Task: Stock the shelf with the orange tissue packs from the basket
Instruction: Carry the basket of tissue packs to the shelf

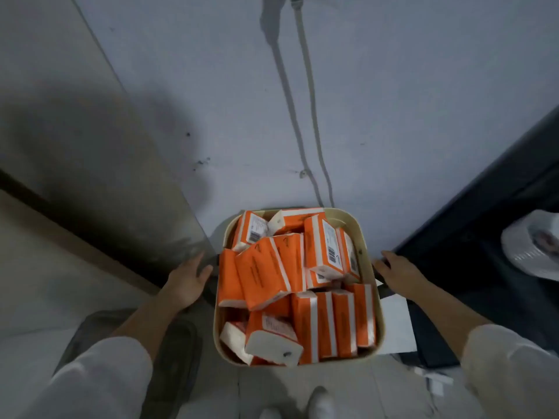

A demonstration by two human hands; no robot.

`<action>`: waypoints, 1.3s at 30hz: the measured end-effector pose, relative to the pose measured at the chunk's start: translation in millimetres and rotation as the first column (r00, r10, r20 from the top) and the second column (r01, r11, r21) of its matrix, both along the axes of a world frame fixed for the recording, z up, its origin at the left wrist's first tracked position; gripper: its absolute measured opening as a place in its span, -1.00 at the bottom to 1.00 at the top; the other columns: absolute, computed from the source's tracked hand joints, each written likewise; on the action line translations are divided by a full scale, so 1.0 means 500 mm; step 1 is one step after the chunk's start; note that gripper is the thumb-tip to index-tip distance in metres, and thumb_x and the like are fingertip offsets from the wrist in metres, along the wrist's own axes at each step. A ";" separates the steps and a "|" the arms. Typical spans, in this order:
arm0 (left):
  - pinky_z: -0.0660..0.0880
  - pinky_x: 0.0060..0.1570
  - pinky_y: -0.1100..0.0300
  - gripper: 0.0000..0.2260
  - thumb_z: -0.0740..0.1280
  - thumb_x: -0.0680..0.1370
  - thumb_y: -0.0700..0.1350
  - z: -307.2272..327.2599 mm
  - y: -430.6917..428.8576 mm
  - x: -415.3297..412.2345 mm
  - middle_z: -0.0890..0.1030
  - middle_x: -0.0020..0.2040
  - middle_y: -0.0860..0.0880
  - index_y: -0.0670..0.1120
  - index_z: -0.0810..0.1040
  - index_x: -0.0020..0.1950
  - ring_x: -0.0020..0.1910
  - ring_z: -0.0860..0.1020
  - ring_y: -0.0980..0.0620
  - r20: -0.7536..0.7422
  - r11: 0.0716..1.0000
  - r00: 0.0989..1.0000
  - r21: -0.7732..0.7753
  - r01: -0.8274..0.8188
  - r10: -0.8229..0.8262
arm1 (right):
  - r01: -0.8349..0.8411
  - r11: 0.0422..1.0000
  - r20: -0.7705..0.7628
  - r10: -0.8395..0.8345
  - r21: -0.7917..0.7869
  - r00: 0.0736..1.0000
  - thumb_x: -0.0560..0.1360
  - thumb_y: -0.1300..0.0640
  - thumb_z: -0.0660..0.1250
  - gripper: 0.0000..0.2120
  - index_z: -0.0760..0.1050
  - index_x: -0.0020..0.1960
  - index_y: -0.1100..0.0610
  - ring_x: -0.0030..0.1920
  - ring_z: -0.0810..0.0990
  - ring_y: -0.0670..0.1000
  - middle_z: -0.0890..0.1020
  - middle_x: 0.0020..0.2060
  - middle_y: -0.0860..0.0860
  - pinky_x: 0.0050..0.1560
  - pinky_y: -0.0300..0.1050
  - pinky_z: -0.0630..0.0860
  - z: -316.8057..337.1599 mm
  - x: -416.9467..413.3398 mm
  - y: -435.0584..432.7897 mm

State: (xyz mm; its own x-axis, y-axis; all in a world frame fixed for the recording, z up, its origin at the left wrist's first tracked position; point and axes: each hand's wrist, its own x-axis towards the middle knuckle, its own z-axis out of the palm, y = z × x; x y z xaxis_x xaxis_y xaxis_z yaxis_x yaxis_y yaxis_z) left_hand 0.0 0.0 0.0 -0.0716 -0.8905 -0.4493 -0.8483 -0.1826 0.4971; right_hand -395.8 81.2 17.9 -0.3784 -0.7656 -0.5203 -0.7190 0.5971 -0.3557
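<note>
Head view, looking down: a cream basket (344,220), heaped with orange tissue packs (272,273) (some upright, some tilted), stands on the floor (272,385) against a grey wall (393,116). Left hand (187,279) is released, fingers relaxed, just beside the basket's left side. Right hand (399,270) has straight fingers holding nothing, just beside its right side. Dark unit (484,207) at right; cable (308,86) hangs down the wall

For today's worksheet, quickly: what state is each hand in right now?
Left hand: open, holding nothing, beside the cream plastic basket.
Right hand: open, holding nothing.
</note>
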 end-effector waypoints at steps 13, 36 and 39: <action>0.35 0.09 0.04 -0.68 0.07 0.64 0.03 -0.093 -0.066 -0.023 0.55 0.04 -0.18 -0.15 0.51 0.06 0.11 0.50 -0.18 -0.019 0.998 0.999 0.054 -0.035 0.036 | 0.707 0.686 0.492 -0.682 0.172 0.542 0.50 0.13 0.35 -0.76 0.46 -0.03 0.32 -0.32 0.56 0.06 0.55 -0.32 0.16 -0.18 -0.05 0.55 -0.105 -0.033 -0.007; 0.49 0.01 -0.01 -0.72 0.27 0.56 -0.01 0.033 0.025 -0.051 0.62 -0.11 -0.19 -0.23 0.57 -0.05 -0.04 0.59 -0.17 -0.391 0.923 0.842 0.259 -0.286 0.371 | 0.673 0.644 0.737 -0.641 0.364 0.214 0.56 0.24 0.23 -0.91 0.48 -0.04 0.26 -0.28 0.53 0.00 0.56 -0.30 0.11 -0.25 -0.08 0.47 0.068 -0.013 -0.014; 0.51 0.01 0.00 -0.67 0.33 0.51 0.07 0.044 0.037 -0.061 0.65 -0.04 -0.15 -0.20 0.58 0.03 -0.02 0.60 -0.12 -0.395 0.921 0.841 0.274 -0.277 0.370 | 0.678 0.654 0.742 -0.627 0.336 0.237 0.56 0.26 0.22 -0.90 0.48 -0.06 0.27 -0.27 0.54 0.01 0.56 -0.27 0.13 -0.24 -0.08 0.47 0.075 -0.008 -0.005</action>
State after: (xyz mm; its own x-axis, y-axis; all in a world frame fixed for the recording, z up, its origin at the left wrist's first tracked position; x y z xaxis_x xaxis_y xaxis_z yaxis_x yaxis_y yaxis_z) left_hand -30.6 18.6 22.0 -0.0231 -0.7923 -0.6097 -0.4312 -0.5424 0.7211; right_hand -399.9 78.7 55.5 -0.2463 -0.4841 -0.8396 0.4820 0.6904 -0.5395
